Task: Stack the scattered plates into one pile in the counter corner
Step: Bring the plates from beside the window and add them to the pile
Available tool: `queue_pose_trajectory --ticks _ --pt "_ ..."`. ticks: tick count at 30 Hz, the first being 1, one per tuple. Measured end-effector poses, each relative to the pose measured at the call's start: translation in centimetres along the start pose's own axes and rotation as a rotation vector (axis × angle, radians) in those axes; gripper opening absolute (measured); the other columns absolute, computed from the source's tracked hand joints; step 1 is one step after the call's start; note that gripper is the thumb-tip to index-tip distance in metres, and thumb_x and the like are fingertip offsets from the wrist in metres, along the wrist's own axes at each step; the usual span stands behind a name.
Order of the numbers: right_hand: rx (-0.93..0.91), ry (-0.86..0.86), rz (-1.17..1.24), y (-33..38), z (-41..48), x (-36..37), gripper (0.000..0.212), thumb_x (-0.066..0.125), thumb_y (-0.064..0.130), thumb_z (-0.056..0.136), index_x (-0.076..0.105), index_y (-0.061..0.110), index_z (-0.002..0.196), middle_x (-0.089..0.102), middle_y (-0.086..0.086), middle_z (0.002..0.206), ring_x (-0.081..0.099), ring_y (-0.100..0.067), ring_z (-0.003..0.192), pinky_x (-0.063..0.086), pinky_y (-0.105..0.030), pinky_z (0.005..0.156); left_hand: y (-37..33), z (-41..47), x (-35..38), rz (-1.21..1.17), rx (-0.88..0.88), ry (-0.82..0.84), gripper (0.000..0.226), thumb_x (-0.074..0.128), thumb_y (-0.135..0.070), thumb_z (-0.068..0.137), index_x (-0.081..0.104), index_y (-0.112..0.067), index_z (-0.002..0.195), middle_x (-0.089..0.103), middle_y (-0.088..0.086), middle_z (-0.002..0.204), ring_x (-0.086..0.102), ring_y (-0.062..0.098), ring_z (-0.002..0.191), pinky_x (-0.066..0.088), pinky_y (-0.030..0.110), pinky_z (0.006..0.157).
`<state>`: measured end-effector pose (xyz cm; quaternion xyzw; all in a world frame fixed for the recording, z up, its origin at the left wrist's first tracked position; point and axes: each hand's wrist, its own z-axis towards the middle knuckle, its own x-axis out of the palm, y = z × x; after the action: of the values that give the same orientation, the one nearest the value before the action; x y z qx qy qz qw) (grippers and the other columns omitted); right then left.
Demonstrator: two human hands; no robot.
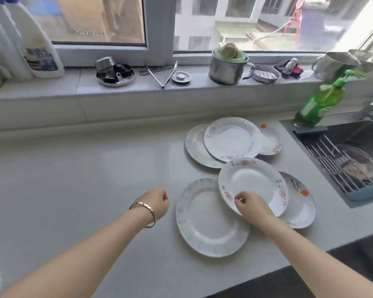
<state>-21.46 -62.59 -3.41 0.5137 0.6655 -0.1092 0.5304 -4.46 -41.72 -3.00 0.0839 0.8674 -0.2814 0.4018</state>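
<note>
table [78, 168]: pale, runs under the window sill; left half bare, all plates sit on the right half near the sink.
sink [353, 136]: dark, at right edge, wire rack inside.
blue plate [205, 224]: nearest, flat on table, right rim under the pink plate.
pink plate [251, 181]: tilted, near edge lifted, overlaps the blue plate and the orange plate.
orange plate [300, 203]: flat, mostly showing to the right of the pink plate.
far group: top plate [232, 138] lies over a grey-rim plate [195, 147] on its left and a small plate [270, 141] on its right; loose overlap, not a squared pile.
green bottle [320, 104]: pump type, at the sink's far corner.
pot [226, 68]: steel, on the sill, cloth inside.
white bottle [38, 46]: sill, far left.
right hand [251, 206]: fingers pinched on the pink plate's near rim, thumb on top.
left hand [157, 203]: curled loosely into a fist, holds nothing, above bare table just left of the blue plate.
bracelet [145, 211]: on left wrist.
</note>
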Motion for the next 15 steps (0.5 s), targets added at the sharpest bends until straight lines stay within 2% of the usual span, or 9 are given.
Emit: queue_pose_trajectory --ticks 3,5,7,9,11,13,15 --pt "0.086 -0.159 0.005 -4.7 3.8 -3.6 0.034 0.049 0.022 0.091 0.057 0.008 0.121 0.054 -0.013 0.129 0.050 -0.028 0.118 0.040 -0.037 0.097 -4.0 1.7 1.5 0.002 -0.021 0.002 0.025 0.039 -0.016 0.089 0.061 -0.012 0.101 0.068 0.007 0.106 0.061 0.025 0.091 0.049 0.032 0.082" --pt "0.196 -0.240 -0.024 -7.0 6.1 -5.5 0.044 0.050 0.026 0.090 0.047 0.004 0.128 0.042 -0.020 0.134 0.041 -0.036 0.124 0.038 -0.041 0.097 -5.7 2.6 2.3 0.018 -0.044 -0.001 0.026 0.039 -0.016 0.089 0.062 -0.012 0.102 0.068 0.007 0.107 0.062 0.025 0.098 0.049 0.032 0.084" --pt "0.313 -0.240 -0.037 -8.9 7.9 -6.6 0.056 0.053 0.031 0.089 0.037 -0.002 0.131 0.039 -0.025 0.134 0.039 -0.039 0.125 0.039 -0.043 0.094 -6.6 3.2 2.8 0.017 -0.082 -0.009 0.027 0.039 -0.016 0.089 0.062 -0.013 0.101 0.069 0.006 0.105 0.062 0.025 0.093 0.050 0.033 0.083" --pt "0.396 -0.167 0.013 -10.3 9.5 -7.0 0.058 0.052 0.037 0.089 0.039 -0.004 0.128 0.047 -0.024 0.129 0.048 -0.037 0.116 0.041 -0.041 0.084 -7.1 3.7 3.0 0.002 -0.120 -0.019 0.026 0.038 -0.017 0.089 0.062 -0.014 0.100 0.070 0.006 0.102 0.062 0.025 0.085 0.051 0.033 0.080" --pt "0.399 -0.076 0.139 -11.2 10.7 -6.7 0.049 0.049 0.038 0.090 0.052 -0.005 0.115 0.060 -0.023 0.107 0.056 -0.032 0.090 0.039 -0.034 0.070 -7.2 4.2 3.1 -0.015 -0.150 -0.026 0.023 0.039 -0.017 0.088 0.062 -0.016 0.093 0.071 0.006 0.098 0.063 0.024 0.083 0.052 0.033 0.080" --pt "0.351 -0.061 0.310 -12.0 11.5 -6.1 0.044 0.051 0.036 0.090 0.061 -0.006 0.100 0.061 -0.019 0.086 0.054 -0.029 0.077 0.038 -0.030 0.064 -7.2 4.4 3.2 -0.035 -0.170 -0.034 0.019 0.040 -0.016 0.087 0.059 -0.020 0.085 0.071 0.005 0.094 0.066 0.024 0.086 0.053 0.034 0.080" --pt "0.287 -0.096 0.408 -12.5 11.5 -5.6 0.038 0.055 0.034 0.090 0.062 -0.003 0.088 0.060 -0.014 0.075 0.055 -0.026 0.067 0.037 -0.029 0.056 -7.1 4.5 3.2 -0.064 -0.182 -0.050 0.019 0.041 -0.015 0.087 0.057 -0.022 0.079 0.071 0.005 0.092 0.067 0.024 0.086 0.054 0.035 0.081"
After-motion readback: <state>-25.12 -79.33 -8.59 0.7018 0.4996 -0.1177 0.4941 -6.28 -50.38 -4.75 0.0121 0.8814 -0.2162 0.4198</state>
